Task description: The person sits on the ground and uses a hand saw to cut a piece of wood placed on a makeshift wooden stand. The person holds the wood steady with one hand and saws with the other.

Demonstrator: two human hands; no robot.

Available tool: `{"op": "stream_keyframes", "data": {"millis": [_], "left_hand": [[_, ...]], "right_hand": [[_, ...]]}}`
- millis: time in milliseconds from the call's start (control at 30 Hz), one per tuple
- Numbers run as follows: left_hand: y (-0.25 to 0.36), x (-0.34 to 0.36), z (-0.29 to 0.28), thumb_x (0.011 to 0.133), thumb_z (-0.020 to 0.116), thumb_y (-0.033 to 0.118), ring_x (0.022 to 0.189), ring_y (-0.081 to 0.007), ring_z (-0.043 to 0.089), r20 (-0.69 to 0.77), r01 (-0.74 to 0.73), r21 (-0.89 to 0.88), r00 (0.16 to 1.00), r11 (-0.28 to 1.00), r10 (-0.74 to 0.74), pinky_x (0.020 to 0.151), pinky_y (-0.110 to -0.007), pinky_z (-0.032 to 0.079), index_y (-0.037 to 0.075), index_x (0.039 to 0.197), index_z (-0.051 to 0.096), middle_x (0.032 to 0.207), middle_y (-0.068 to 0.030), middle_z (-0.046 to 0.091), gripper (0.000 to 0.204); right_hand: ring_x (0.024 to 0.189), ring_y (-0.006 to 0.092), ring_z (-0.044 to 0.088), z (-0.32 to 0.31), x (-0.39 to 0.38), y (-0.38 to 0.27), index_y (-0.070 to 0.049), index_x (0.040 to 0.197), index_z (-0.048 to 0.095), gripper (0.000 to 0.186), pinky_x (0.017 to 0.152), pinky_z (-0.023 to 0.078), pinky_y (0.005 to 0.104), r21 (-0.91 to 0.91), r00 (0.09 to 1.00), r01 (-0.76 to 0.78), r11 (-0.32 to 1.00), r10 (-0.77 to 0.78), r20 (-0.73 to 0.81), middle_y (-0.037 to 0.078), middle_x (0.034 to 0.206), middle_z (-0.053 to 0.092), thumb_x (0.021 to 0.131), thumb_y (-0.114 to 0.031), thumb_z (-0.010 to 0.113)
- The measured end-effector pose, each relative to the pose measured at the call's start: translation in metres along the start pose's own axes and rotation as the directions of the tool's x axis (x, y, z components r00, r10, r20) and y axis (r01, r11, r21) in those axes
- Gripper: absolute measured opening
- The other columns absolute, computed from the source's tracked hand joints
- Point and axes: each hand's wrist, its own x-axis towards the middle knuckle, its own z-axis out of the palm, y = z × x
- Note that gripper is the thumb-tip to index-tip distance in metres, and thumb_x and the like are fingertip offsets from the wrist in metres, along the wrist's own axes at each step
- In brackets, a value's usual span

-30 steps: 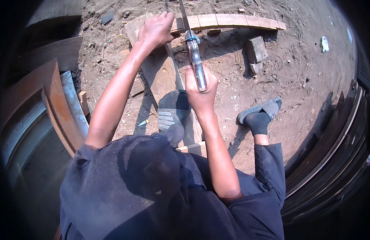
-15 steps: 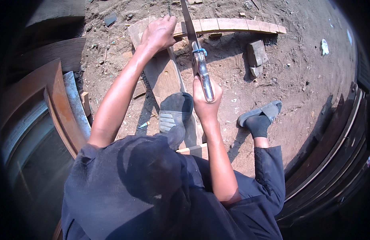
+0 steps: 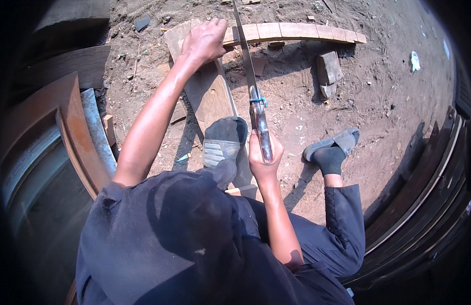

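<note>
A handsaw [image 3: 260,119] with a worn handle and blue tie is gripped in my right hand [image 3: 266,155]. Its long blade points away from me and crosses the curved wooden piece [image 3: 299,31] just right of my left hand [image 3: 205,41]. Fingers curled, my left hand presses that arched piece down onto a wooden plank [image 3: 211,94]. Several cross lines mark the arch, whose right end reaches out over the dirt. My foot in a dark slide sandal [image 3: 224,140] rests on the plank.
A broken brick-like block [image 3: 328,72] lies under the arch's right side. My other sandal [image 3: 342,140] stands on the dirt. Curved brown frames [image 3: 75,122] lean at left, and dark stacked boards [image 3: 423,198] line the right. Scraps litter the ground.
My right hand has drawn the saw back toward my body, its handle lower now. The left hand and the curved wooden piece stay in place.
</note>
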Motion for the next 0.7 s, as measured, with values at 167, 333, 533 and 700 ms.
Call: {"op": "stream_keyframes", "data": {"millis": [167,333,533,700], "left_hand": [[0.002,-0.002,-0.001,0.071,0.069,0.013,0.092,-0.034,0.059,-0.019,-0.012,0.008,1.0,1.0,0.012,0.077,-0.045,0.05,0.003,0.093,0.048,0.092,-0.0148,0.057,0.033],[0.005,-0.001,-0.006,0.071,0.072,0.017,0.094,-0.033,0.058,0.042,0.013,0.02,0.999,1.0,-0.014,0.082,-0.043,0.049,0.003,0.093,0.048,0.093,-0.0143,0.057,0.036],[0.002,-0.005,-0.002,0.069,0.069,0.013,0.094,-0.0329,0.058,0.032,0.02,0.039,0.999,0.999,-0.021,0.081,-0.043,0.05,0.003,0.093,0.048,0.093,-0.0136,0.057,0.034],[0.002,0.002,-0.001,0.07,0.07,0.015,0.093,-0.0341,0.059,0.002,-0.034,0.007,0.999,0.999,0.034,0.078,-0.044,0.05,0.002,0.092,0.047,0.093,-0.014,0.057,0.034]], "right_hand": [[0.05,0.0135,0.053,-0.001,0.008,0.001,0.002,0.078,0.061,0.005,0.049,0.042,0.0305,-0.003,1.0,-0.007,1.0,0.007,-0.005,0.01,0.058,0.054,0.081,-0.001,0.059],[0.048,0.0103,0.046,0.028,0.067,-0.02,0.0,0.067,0.052,0.017,0.046,0.036,0.03,0.132,1.0,-0.02,0.991,0.019,0.013,0.007,0.054,0.049,0.081,-0.004,0.058],[0.054,0.0139,0.053,-0.014,-0.018,-0.009,0.006,0.081,0.061,0.007,0.053,0.042,0.0301,-0.009,0.998,-0.061,0.998,0.061,0.013,0.011,0.06,0.054,0.083,0.0,0.057],[0.049,0.0113,0.048,0.033,0.069,-0.015,0.001,0.07,0.055,0.013,0.047,0.039,0.03,0.085,0.999,0.049,0.995,-0.05,0.009,0.008,0.056,0.052,0.081,-0.003,0.059]]}}
